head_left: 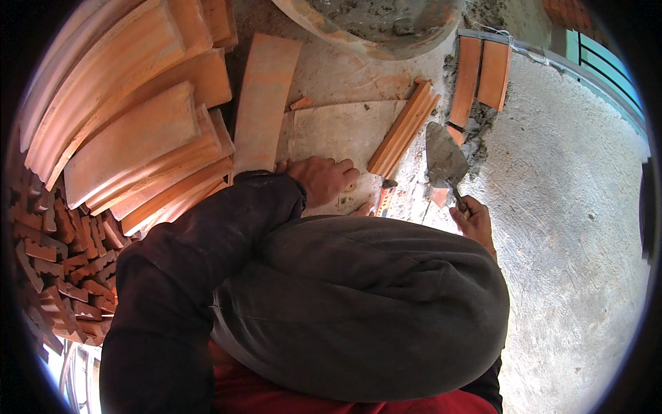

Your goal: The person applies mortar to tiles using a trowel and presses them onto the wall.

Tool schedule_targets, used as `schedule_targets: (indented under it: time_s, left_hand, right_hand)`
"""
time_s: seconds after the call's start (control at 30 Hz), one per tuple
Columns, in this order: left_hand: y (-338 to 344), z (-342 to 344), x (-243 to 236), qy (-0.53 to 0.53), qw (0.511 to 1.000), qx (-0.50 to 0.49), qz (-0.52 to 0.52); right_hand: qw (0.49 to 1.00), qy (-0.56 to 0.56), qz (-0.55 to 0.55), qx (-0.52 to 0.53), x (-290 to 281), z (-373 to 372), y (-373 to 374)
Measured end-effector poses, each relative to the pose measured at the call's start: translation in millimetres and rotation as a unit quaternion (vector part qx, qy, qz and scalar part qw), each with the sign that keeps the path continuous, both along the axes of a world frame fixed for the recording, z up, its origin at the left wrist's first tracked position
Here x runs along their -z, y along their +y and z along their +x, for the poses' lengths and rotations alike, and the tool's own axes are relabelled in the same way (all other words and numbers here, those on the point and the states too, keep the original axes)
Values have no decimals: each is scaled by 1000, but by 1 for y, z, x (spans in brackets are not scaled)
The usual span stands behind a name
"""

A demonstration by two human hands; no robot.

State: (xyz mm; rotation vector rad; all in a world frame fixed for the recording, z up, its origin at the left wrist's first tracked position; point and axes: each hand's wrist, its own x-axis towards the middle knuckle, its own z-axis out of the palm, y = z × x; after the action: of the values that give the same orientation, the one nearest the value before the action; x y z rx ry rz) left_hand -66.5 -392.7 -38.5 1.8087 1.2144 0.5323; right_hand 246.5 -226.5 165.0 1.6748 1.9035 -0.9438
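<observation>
My right hand [474,219] is closed round the handle of a pointing trowel [447,157]. Grey mortar coats its leaf-shaped blade, which points away from me over the mortar strip at the floor's edge. My left hand [323,181] rests low over the floor, fingers curled down. Its palm side is hidden, so anything inside cannot be made out. Between my hands lies a grooved terracotta strip [405,127], and below its near end a tool with an orange-and-black handle [385,196], partly behind my knee. Two terracotta strips [479,72] stand in line along the mortar.
Stacked terracotta tiles [138,152] fill the left, with many cut pieces [76,269] nearer me. One long tile [265,96] lies flat ahead. A mortar tub [324,34] stands at the far side. Rough pale concrete [572,207] spreads right, bordered by a grey edge and railing.
</observation>
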Motion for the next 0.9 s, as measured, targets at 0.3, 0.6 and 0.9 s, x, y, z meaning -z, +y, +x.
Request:
schedule_targets:
  time_s: [0.3, 0.6, 0.9]
  left_hand:
    - [-5, 3, 9, 3, 999, 2, 37]
    - [3, -5, -5, -11, 999, 40, -13]
    - [2, -2, -6, -41, 998, 14, -36]
  right_hand:
    - [977, 182, 105, -39, -59, -89, 44]
    - [817, -13, 384, -430, -93, -276, 108]
    - [731, -38, 420, -537, -79, -313, 99]
